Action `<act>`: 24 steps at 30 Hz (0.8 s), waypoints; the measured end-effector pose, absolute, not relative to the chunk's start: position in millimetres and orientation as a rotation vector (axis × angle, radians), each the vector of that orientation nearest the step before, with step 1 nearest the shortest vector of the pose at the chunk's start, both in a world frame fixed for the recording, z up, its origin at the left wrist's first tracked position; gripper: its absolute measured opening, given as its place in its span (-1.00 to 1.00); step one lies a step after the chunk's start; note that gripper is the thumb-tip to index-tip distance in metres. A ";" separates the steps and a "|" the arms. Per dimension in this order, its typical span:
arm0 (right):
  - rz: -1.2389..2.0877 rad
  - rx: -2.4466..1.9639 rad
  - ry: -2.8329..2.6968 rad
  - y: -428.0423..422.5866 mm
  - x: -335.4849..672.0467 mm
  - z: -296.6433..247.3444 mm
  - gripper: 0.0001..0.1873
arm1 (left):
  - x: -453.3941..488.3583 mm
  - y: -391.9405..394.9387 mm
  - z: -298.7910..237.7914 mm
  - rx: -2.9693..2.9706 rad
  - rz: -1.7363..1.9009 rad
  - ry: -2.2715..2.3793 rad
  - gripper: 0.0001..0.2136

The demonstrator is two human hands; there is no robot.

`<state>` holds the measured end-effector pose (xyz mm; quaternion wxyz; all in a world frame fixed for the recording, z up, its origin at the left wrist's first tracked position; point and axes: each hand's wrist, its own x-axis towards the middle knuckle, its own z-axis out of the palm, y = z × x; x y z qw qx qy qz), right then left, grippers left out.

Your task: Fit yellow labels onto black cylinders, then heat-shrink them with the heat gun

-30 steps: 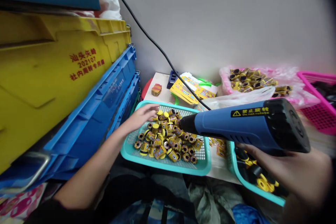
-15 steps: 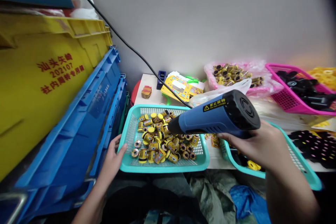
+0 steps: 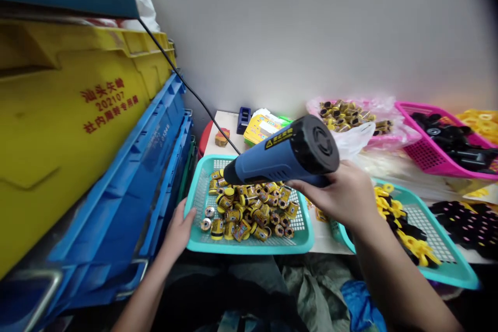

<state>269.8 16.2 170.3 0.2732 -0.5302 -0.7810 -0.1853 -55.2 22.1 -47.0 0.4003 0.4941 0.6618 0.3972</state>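
Note:
My right hand (image 3: 346, 194) is wrapped round the grip of a blue and black heat gun (image 3: 272, 158). Its dark nozzle points left and down over the far left part of a turquoise basket (image 3: 249, 248). Inside lie many small yellow-brown labelled barrel-shaped pieces (image 3: 237, 215), some with yellow caps; the gun hides part of the pile. At the basket's left edge, my left hand (image 3: 181, 228) pinches the rim, thumb on the inner side and fingers outside. A black cord (image 3: 190, 91) runs from the upper left down behind the gun.
Blue (image 3: 116, 207) and yellow crates (image 3: 58, 129) rise close on the left. To the right stand another turquoise basket (image 3: 451, 275) with yellow and black parts and a pink basket (image 3: 428, 155) of black parts. A plastic-lined tray (image 3: 311, 106) of similar barrels sits behind, near yellow cards (image 3: 259, 128).
My right hand has swept the heat gun leftward across the basket, uncovering yellow parts in the right-hand basket. My left hand still holds the rim. The view has shifted slightly.

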 end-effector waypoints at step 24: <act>-0.587 -1.302 -2.237 49.3 226.8 170.7 -0.52 | -54.0 8.5 -58.2 1.192 1.067 1.595 -0.56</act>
